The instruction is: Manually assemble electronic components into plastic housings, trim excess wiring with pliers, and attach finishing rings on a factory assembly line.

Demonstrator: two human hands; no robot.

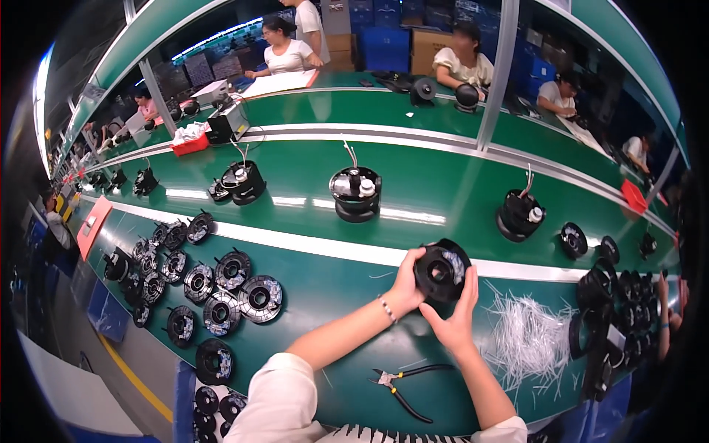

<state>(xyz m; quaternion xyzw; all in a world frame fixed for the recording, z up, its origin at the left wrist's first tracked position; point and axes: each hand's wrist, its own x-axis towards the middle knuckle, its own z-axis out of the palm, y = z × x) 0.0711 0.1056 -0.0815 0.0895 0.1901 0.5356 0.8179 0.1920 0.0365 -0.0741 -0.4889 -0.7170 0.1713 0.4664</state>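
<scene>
Between my two hands, above the green bench, I hold a round black plastic housing with a hole in its middle and a circuit board showing inside. My left hand, a beaded bracelet at its wrist, grips the left side of it. On the opposite side my right hand presses the rim, thumb below and fingers along the edge. Nearer to me lies a pair of cutting pliers with black and yellow handles, its jaws spread. White cut plastic strips form a loose pile to the right of my right hand.
Several similar black discs with boards cover the bench at left. Black assemblies with upright wires stand along the green line ahead. More black parts are stacked at right. People work across the line, near a red tray.
</scene>
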